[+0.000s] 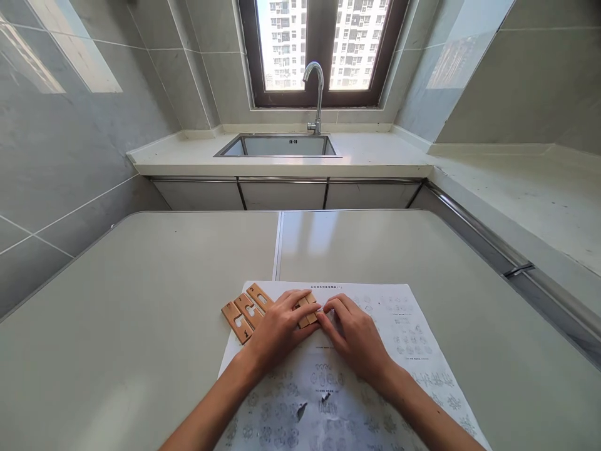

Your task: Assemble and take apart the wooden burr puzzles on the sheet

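My left hand [284,319] is closed over a small group of light wooden puzzle blocks [306,308], its fingers across their top and its thumb along the near side. Curled in from the right, my right hand [353,329] has its thumb and index fingertips together at the blocks' right edge; whether they grip a block or only touch it is hard to see. Beside my left hand, flat notched wooden pieces [237,321] with numbers on them lie in a slanted row, partly covered by that hand. Under everything is a printed sheet [413,326] with rows of small drawings.
The sheet lies on a pale folding table [131,300] with a seam down its middle. Beyond stand a counter [173,153] with a sink [286,147] and a curved faucet [320,94], below a window. Another counter [530,188] runs along the right. Two dark torn spots mark the sheet.
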